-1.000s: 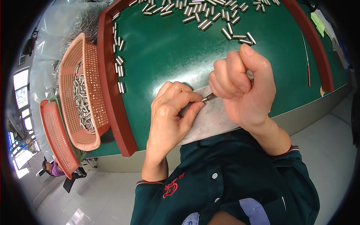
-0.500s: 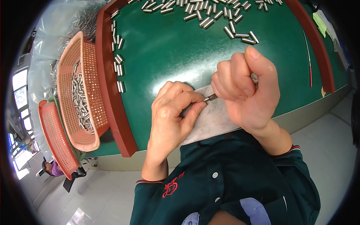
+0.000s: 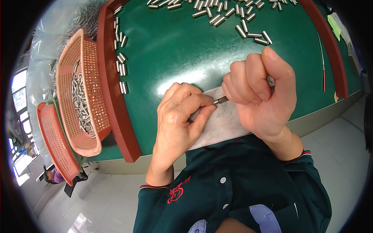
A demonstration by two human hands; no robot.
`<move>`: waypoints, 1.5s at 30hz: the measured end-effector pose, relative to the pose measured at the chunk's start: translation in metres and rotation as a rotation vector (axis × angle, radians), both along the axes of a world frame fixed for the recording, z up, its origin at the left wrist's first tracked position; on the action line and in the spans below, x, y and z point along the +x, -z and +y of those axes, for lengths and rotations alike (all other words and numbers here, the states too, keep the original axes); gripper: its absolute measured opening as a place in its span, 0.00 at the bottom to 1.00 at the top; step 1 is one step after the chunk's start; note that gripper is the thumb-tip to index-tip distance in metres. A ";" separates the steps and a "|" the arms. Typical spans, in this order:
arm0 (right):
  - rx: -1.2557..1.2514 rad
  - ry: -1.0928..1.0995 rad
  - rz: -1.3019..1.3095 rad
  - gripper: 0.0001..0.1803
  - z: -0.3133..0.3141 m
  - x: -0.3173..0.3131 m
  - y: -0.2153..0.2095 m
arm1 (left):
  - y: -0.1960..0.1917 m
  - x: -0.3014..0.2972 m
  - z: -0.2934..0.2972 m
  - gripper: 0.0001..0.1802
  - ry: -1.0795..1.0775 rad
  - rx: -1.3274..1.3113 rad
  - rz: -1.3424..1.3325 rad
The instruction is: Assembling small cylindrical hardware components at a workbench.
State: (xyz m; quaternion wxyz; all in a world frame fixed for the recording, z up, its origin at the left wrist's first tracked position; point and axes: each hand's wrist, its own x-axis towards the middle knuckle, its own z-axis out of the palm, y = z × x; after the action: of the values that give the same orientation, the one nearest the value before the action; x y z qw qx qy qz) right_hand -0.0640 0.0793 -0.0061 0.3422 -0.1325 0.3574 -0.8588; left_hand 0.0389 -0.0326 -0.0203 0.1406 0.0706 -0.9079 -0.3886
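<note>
My left hand (image 3: 179, 118) is closed, its thumb and forefinger pinching a small shiny metal cylinder (image 3: 216, 102) of which only the end shows. Wrapped in a fist, my right hand (image 3: 264, 91) grips a slim hand tool (image 3: 222, 99). The tool's dark shaft points left and meets the cylinder's end. Its other end peeks out near my right thumb, and the fingers hide the rest, so I cannot tell its exact kind. Beneath both hands lies a greyish-white cloth (image 3: 225, 122) at the green table's (image 3: 167, 50) near edge.
Loose metal cylinders (image 3: 219, 20) are scattered at the far side, several more along the left red-brown rail (image 3: 110, 87). Beyond it stands a pink basket (image 3: 96, 83) of small metal parts, beside a red basket (image 3: 58, 136). A thin red-handled tool (image 3: 324, 79) lies by the right rail (image 3: 334, 58).
My right fist has shifted slightly to the right and turned a little, still around the tool. The left hand keeps its pinch. The whole view has moved slightly.
</note>
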 end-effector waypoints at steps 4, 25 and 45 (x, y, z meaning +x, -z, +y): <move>0.007 0.002 0.025 0.24 0.000 0.001 0.000 | 0.002 0.001 0.001 0.07 -0.010 -0.006 0.007; 0.124 0.120 0.354 0.23 -0.005 0.025 -0.001 | 0.001 0.000 0.006 0.06 -0.026 0.012 0.065; -0.199 0.253 0.141 0.22 0.041 0.007 0.014 | -0.024 -0.003 0.016 0.11 -0.115 1.122 0.054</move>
State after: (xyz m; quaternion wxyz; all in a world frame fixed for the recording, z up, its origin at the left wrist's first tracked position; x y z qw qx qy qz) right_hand -0.0568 0.1207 -0.0200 0.1907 -0.1793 0.3078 -0.9147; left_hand 0.0363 -0.0162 0.0041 0.1255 0.1740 -0.5529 -0.8052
